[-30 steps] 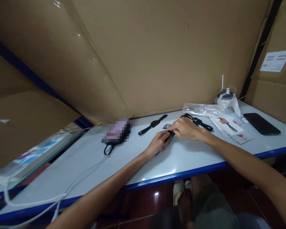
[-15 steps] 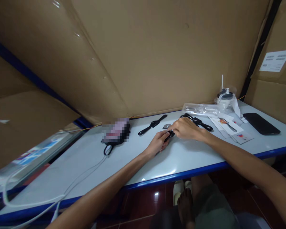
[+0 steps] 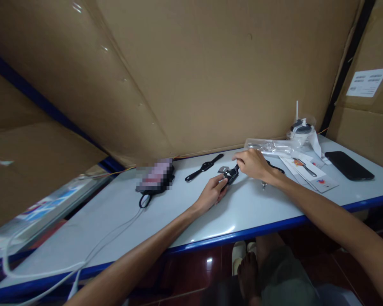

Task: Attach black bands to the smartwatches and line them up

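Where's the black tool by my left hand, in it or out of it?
In it: the left hand grips the black tool, thumb against it, hiding its near end.

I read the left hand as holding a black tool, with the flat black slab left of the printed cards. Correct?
Not quite: the flat black slab lies to the right of the printed cards, as the head view shows. The left hand does hold a black tool.

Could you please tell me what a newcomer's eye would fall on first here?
Probably on the left hand gripping a black tool just below the picture's middle, with the right hand at the tool's far end. Behind them rises a large cardboard wall; a white label stands out at upper right.
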The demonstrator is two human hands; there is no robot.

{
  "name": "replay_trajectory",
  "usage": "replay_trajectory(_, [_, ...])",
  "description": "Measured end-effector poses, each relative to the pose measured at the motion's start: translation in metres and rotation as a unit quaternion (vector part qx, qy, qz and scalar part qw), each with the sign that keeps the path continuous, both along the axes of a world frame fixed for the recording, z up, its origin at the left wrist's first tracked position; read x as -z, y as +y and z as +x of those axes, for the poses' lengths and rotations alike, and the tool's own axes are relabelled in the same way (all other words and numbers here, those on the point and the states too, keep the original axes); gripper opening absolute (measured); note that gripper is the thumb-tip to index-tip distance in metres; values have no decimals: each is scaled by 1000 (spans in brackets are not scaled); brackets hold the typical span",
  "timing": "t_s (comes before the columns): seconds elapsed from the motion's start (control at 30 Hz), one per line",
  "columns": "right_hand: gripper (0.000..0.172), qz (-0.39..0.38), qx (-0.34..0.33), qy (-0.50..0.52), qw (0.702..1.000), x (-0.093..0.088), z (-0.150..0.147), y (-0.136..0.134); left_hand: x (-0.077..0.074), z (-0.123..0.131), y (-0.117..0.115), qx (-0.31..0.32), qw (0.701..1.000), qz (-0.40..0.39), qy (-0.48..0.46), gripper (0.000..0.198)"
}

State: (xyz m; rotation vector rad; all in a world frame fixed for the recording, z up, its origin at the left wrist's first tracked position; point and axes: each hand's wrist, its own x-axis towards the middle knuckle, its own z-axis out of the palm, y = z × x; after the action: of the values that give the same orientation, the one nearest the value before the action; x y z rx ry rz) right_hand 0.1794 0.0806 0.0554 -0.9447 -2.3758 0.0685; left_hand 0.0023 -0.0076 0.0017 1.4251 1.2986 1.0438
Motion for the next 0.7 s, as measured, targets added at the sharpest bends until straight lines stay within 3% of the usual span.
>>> replay_trajectory(0.4, [32,49,-65,-51,995,8,-2,-4,0,1,-1,-10,999,27,17,40])
replay_trajectory(0.7, [31,38,-64,-49,996,9,-4,-4,0,1,-1,-8,999,28,17,41])
